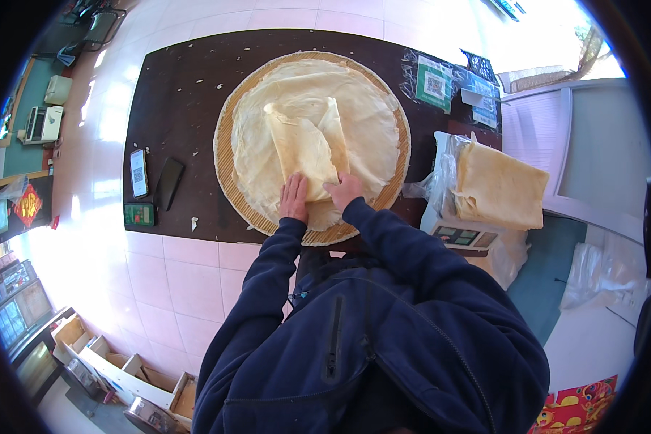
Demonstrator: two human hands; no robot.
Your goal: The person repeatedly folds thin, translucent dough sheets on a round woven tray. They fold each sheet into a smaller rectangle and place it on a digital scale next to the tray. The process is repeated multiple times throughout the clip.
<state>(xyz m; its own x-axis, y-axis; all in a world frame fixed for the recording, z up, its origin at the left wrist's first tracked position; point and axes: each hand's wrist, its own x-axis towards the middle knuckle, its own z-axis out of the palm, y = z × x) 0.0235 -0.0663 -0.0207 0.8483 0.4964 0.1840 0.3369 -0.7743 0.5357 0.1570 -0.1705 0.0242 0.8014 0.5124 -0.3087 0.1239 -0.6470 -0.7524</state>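
A round stack of thin, pale flatbread sheets [369,125] lies on a round woven straw mat [223,146]. On top, in the middle, is a sheet with its sides folded inward [304,146]. My left hand [294,198] rests flat on the near left edge of this folded sheet, fingers pointing away from me. At its near right edge, my right hand [345,191] pinches the sheet between thumb and bent fingers. To the right, a folded stack of the same kind of sheets [502,184] sits on a white weighing scale [431,214] with clear plastic film.
The dark table [184,108] carries a phone [139,173], a black flat object [168,183] and a green-screened device [139,215] at left. A green printed code card [434,84] and a blue card [483,100] lie at the far right. Small crumbs are scattered about.
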